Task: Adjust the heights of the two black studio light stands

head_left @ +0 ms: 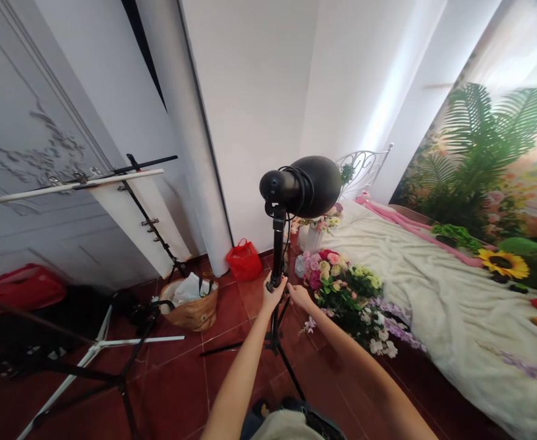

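A black studio light [316, 186] with a round reflector sits on top of a black light stand [278, 247] right in front of me. My left hand [273, 294] is wrapped round the stand's pole below the lamp. Just to its right, my right hand [300, 297] is closed at the pole, with its fingertips at what looks like a knob or the cable; the exact part is too small to make out. A black cable hangs from the lamp along the pole. The stand's legs [291, 370] spread over the floor near my feet.
To the right, flower bunches [336, 275] stand beside a bed with a cream blanket [415, 263], a pink plush toy [401, 223] and a sunflower [503, 263]. Leftward are a wicker basket [195, 310], a red bag [244, 260], a backdrop stand [146, 214] and white stand legs [98, 347].
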`<state>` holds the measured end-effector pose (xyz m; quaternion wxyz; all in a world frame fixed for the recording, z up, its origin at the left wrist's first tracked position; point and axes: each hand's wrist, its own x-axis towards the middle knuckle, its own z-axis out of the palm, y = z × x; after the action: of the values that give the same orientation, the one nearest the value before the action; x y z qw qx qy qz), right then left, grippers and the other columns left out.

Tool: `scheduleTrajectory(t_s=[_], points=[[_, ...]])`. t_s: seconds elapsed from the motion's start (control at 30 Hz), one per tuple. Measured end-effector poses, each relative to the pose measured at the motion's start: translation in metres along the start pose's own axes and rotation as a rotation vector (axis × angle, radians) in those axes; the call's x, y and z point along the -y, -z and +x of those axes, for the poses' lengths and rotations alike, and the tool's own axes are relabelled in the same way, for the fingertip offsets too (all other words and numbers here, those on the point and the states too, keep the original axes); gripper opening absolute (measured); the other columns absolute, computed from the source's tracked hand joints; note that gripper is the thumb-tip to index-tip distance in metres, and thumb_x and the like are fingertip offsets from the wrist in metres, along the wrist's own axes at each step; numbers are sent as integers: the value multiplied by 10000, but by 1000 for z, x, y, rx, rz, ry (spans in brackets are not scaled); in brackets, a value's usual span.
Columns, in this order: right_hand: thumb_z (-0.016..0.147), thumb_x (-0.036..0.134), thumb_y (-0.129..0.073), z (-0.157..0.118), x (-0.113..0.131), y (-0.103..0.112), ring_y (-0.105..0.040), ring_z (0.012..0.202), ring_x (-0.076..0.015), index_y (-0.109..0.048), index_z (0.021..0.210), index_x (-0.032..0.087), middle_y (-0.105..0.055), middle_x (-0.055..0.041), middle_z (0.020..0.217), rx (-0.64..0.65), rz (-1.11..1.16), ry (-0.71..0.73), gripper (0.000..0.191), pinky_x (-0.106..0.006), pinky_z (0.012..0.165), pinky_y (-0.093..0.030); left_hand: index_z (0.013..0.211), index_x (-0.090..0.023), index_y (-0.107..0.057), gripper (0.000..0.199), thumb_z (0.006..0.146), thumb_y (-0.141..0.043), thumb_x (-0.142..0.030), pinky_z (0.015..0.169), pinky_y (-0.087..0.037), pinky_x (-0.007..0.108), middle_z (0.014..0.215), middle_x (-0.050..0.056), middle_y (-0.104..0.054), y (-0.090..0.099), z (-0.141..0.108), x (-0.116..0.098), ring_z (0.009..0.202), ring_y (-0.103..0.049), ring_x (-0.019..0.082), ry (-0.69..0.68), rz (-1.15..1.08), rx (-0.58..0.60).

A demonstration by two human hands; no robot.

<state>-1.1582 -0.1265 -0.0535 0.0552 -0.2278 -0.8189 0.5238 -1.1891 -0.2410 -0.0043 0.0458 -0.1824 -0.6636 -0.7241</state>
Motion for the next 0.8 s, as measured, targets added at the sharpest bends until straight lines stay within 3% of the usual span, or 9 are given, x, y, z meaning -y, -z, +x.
scheduleTrajectory(t_s=[0.17, 0.33, 0.53, 0.7, 0.8], points=[[929, 409, -259, -17, -4, -9, -626, 738, -183, -608, 1007, 236, -671, -48, 794, -51, -316, 303, 398, -231, 642, -390, 769, -168, -575, 222, 702, -628, -373, 715, -495, 314, 760, 51, -637, 4, 0, -1, 715, -606, 164, -3, -39, 14], [944, 303, -190, -5, -14, -18, -617, 788, -184, -620, 942, 170, -667, -103, 859, -70, -496, 490, 450, -236, 689, -389, 773, -170, -576, 215, 720, -617, -374, 700, -496, 305, 732, 40, -631, 9, 2, -5, 694, -606, 159, 7, -25, 30], [904, 221, -251, 15, -14, -27, -597, 688, -192, -591, 685, 130, -636, -140, 706, -42, -453, 423, 415, -265, 684, -390, 766, -168, -581, 221, 716, -626, -379, 678, -497, 294, 732, 44, -638, 13, 8, -7, 684, -610, 161, 14, -8, 50], [847, 228, -447, 19, -6, -25, -583, 676, -191, -571, 656, 135, -603, -111, 627, -45, -297, 293, 245, -272, 679, -406, 773, -171, -569, 213, 731, -603, -378, 687, -498, 298, 744, 49, -640, 17, 13, -3, 700, -611, 163, 21, -9, 80], [837, 259, -535, 25, 5, -24, -579, 704, -168, -584, 706, 134, -606, -86, 677, -107, -133, 192, 188, -269, 685, -435, 747, -174, -575, 219, 727, -600, -390, 703, -499, 307, 729, 50, -649, 18, 15, 0, 705, -618, 171, 21, -3, 92]])
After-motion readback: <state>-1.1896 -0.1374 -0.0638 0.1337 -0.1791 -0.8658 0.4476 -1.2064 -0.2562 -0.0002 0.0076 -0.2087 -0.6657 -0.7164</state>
